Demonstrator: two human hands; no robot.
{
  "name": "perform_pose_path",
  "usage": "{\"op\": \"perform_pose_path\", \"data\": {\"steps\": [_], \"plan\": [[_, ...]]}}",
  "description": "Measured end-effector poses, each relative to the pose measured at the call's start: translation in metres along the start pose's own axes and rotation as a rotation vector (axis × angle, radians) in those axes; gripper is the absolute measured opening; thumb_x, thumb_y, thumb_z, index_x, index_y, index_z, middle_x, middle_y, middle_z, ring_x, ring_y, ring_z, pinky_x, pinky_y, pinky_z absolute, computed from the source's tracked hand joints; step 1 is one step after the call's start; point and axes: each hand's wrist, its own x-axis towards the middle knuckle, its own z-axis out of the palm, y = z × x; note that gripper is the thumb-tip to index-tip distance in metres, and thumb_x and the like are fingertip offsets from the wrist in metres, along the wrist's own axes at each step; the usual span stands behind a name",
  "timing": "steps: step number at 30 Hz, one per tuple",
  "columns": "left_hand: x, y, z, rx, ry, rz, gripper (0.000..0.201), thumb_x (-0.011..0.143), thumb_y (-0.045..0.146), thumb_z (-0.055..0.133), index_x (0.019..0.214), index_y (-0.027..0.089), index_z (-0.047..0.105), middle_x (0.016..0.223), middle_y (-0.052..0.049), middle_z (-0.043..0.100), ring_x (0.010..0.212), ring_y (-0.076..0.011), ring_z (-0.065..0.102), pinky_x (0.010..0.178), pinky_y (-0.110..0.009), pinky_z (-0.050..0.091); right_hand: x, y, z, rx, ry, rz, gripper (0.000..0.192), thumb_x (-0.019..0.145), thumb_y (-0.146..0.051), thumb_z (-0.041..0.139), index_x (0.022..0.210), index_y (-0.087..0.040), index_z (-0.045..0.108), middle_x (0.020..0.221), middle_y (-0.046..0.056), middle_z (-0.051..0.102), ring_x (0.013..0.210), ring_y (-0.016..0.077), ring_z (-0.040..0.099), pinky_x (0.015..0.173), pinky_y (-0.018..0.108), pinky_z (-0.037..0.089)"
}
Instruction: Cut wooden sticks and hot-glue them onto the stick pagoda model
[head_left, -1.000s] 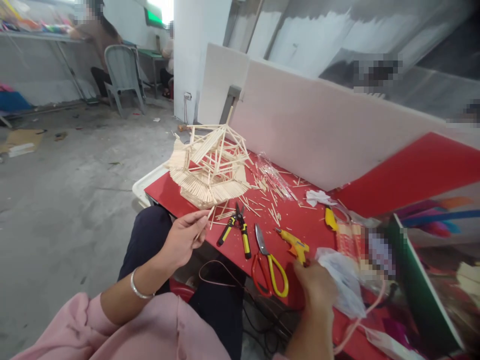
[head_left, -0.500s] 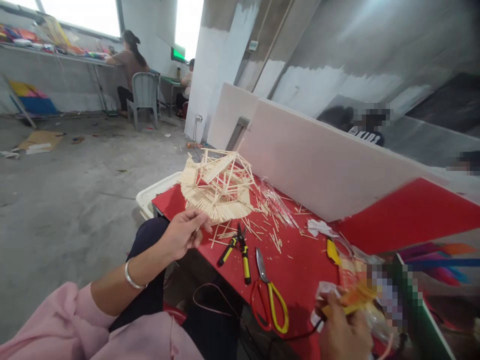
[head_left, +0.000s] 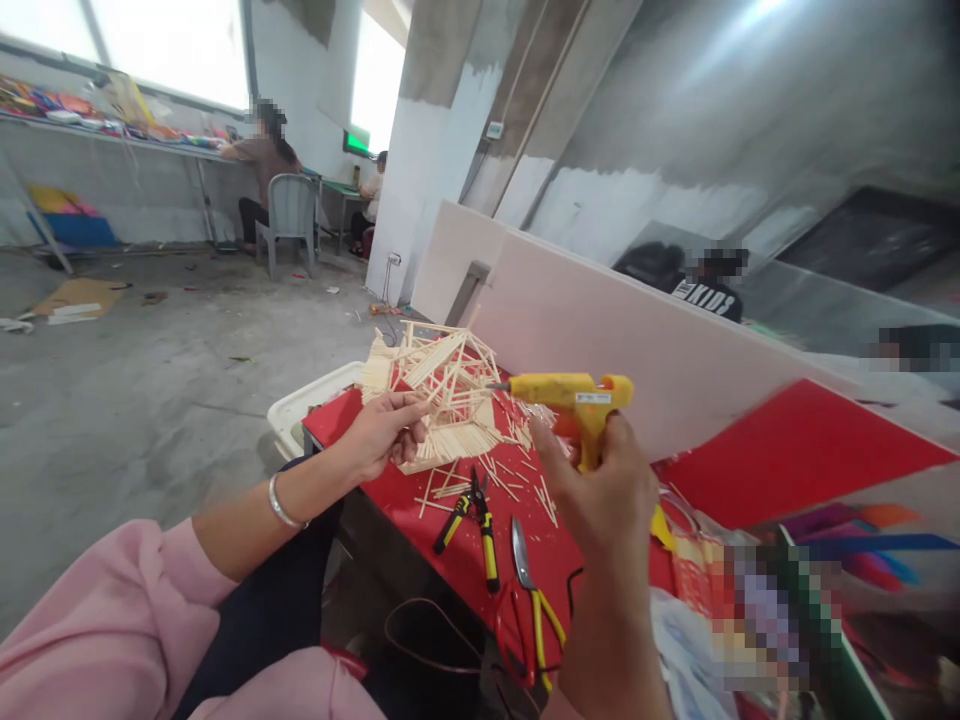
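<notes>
A yellow hot glue gun [head_left: 551,388] is gripped in my right hand [head_left: 604,480], its nozzle pointing left towards the stick model. My left hand [head_left: 390,435] is closed in a pinch at the model's near left side; whatever sits between its fingertips is too small to make out. The model [head_left: 442,385] is built of thin pale wooden sticks, with an open frame standing on a fanned base of sticks. Pliers-like cutters [head_left: 472,525] with black and yellow handles lie below it. Scissors [head_left: 529,600] with one red and one yellow handle lie partly behind my right forearm.
Loose sticks [head_left: 502,475] are scattered over the red tabletop [head_left: 431,520]. A white board [head_left: 585,350] stands along the far side. A white tub [head_left: 289,410] is at the left. Plastic bags [head_left: 682,640] and a green-edged box [head_left: 832,620] fill the right. Other people sit farther off.
My right hand has come up from the lower right with the glue gun, towards the stick model. The left hand stays pinched beside the model, slightly higher. The view has tilted up a little.
</notes>
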Motion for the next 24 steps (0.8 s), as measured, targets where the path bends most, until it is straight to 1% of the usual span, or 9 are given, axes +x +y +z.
{"op": "perform_pose_path", "data": {"steps": [2,3,5,8,12,14,18,21,24], "plan": [[0.006,0.002,0.001,0.013,0.035,0.007,0.024,0.074,0.030,0.075,0.069,0.017,0.055,0.046,0.003,0.059,0.028,-0.0058,0.047,0.027,-0.014,0.026,0.017,-0.008,0.011,-0.137,0.135,-0.034,0.045,0.074,-0.062,0.061,0.089,-0.019,0.056,0.069,0.001,0.054,0.063,0.0172,0.049,0.059,0.030,0.033],[0.009,0.002,0.002,0.010,0.053,0.012,0.024,0.074,0.029,0.075,0.068,0.017,0.055,0.045,0.003,0.059,0.027,-0.0055,0.046,0.027,-0.014,0.024,0.024,-0.010,0.016,-0.182,0.173,-0.059,0.045,0.075,-0.060,0.060,0.093,-0.018,0.058,0.073,0.004,0.056,0.065,0.0184,0.050,0.060,0.031,0.033],[0.013,0.001,0.003,-0.005,0.074,0.022,0.025,0.075,0.028,0.074,0.065,0.018,0.054,0.044,0.003,0.058,0.026,-0.0050,0.044,0.027,-0.015,0.022,0.034,-0.012,0.026,-0.245,0.206,-0.122,0.047,0.079,-0.056,0.058,0.103,-0.016,0.059,0.081,0.007,0.060,0.069,0.0201,0.052,0.061,0.032,0.034],[0.017,-0.003,0.006,-0.056,0.100,0.035,0.028,0.076,0.030,0.074,0.063,0.017,0.052,0.047,0.002,0.060,0.027,-0.0044,0.043,0.028,-0.016,0.022,0.042,-0.011,0.036,-0.282,0.194,-0.184,0.048,0.080,-0.053,0.056,0.109,-0.015,0.060,0.085,0.009,0.062,0.070,0.0202,0.052,0.061,0.033,0.035],[0.023,-0.007,0.008,-0.133,0.139,0.015,0.028,0.074,0.032,0.076,0.068,0.017,0.054,0.053,0.001,0.064,0.031,-0.0048,0.048,0.030,-0.016,0.025,0.045,-0.010,0.041,-0.294,0.161,-0.164,0.048,0.080,-0.053,0.057,0.109,-0.014,0.061,0.086,0.009,0.064,0.071,0.0205,0.054,0.060,0.031,0.034],[0.026,-0.006,0.009,-0.127,0.131,-0.003,0.027,0.073,0.032,0.076,0.067,0.016,0.055,0.053,0.000,0.065,0.031,-0.0044,0.047,0.031,-0.017,0.024,0.046,-0.009,0.042,-0.288,0.149,-0.148,0.049,0.081,-0.054,0.056,0.109,-0.014,0.061,0.084,0.008,0.063,0.071,0.0207,0.054,0.060,0.031,0.034],[0.029,-0.001,0.010,-0.065,0.115,-0.020,0.031,0.077,0.032,0.072,0.057,0.014,0.057,0.049,-0.002,0.061,0.030,-0.0035,0.043,0.030,-0.018,0.021,0.049,-0.008,0.042,-0.280,0.112,-0.145,0.049,0.080,-0.053,0.056,0.108,-0.014,0.062,0.084,0.009,0.062,0.072,0.0206,0.053,0.060,0.031,0.034],[0.031,0.003,0.013,-0.070,0.160,-0.032,0.028,0.078,0.029,0.071,0.058,0.014,0.058,0.049,-0.002,0.061,0.030,-0.0035,0.042,0.031,-0.019,0.022,0.051,-0.008,0.044,-0.298,0.100,-0.157,0.050,0.081,-0.053,0.056,0.111,-0.014,0.061,0.087,0.010,0.061,0.072,0.0200,0.052,0.060,0.031,0.035],[0.033,0.004,0.014,-0.081,0.199,-0.024,0.022,0.076,0.027,0.071,0.061,0.014,0.060,0.053,-0.003,0.064,0.031,-0.0039,0.043,0.031,-0.019,0.021,0.053,-0.007,0.046,-0.329,0.132,-0.175,0.051,0.082,-0.054,0.054,0.112,-0.013,0.061,0.086,0.009,0.061,0.070,0.0191,0.051,0.058,0.030,0.033]]}}
